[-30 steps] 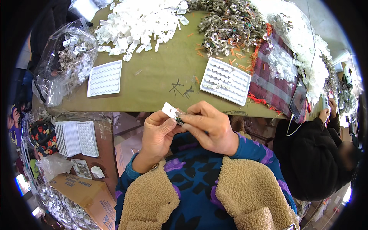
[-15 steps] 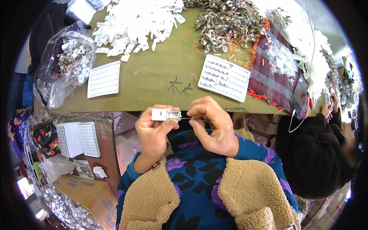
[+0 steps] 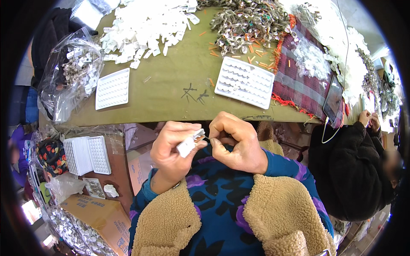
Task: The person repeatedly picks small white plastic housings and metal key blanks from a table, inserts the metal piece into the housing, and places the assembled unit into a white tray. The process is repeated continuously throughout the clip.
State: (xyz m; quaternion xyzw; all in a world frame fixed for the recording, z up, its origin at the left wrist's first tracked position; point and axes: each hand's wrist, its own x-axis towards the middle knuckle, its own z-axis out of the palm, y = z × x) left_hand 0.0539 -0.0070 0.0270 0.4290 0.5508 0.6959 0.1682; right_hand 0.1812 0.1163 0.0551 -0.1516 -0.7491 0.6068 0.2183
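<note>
Both hands pinch small parts together below the counter (image 3: 171,91) edge.
Left hand (image 3: 173,147) grips a small white plastic piece (image 3: 188,146); right hand (image 3: 237,143) is curled shut, its pinched item too small to identify.

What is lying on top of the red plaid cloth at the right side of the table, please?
On the red plaid cloth lie a heap of small clear plastic pieces and, at its right edge, a dark phone with a white cable. Whatever lies beneath the heap is covered.
</note>
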